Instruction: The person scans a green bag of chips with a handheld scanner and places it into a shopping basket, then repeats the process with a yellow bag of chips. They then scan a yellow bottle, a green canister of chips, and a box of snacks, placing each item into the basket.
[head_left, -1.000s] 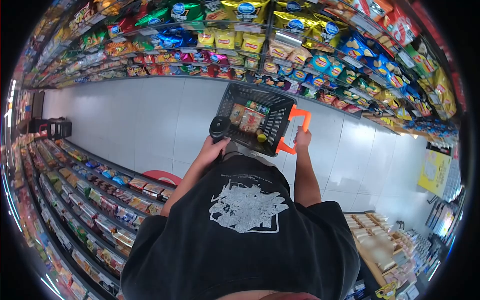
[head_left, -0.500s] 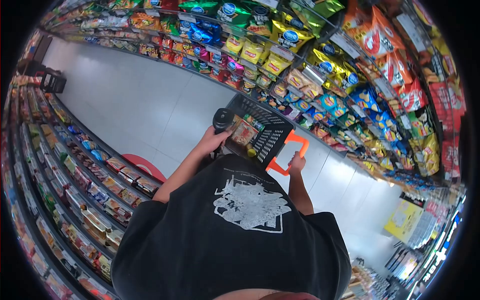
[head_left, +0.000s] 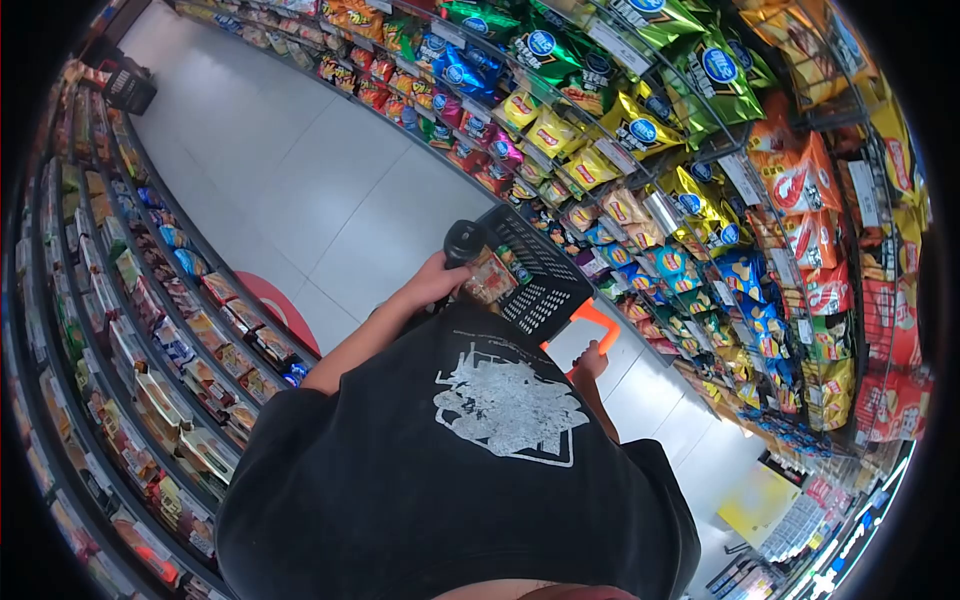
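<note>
My left hand (head_left: 432, 281) is closed around the handle of a black device (head_left: 465, 239) shaped like a handheld barcode scanner, its rounded head pointing away from me. Just beyond it hangs a black plastic shopping basket (head_left: 541, 304) with slotted walls. Inside the basket lie a clear-topped food package (head_left: 490, 279) and some smaller packs, partly hidden by the scanner and my shirt. The fingers of my right hand (head_left: 590, 360) are wrapped round the basket's orange handle (head_left: 603, 328), which sticks out on the right side.
Shelves of bagged chips (head_left: 640, 130) rise close by on the right. Curved-looking shelves of packaged food (head_left: 150, 330) line the left. Grey tiled floor (head_left: 330, 170) runs between them, with a red round floor marking (head_left: 275, 305). A black box (head_left: 130, 88) stands at the far left.
The view has turned and shifted, so the chip shelves look closer and more tilted. Basket and scanner sit slightly farther right in view. Both hands keep their hold.
</note>
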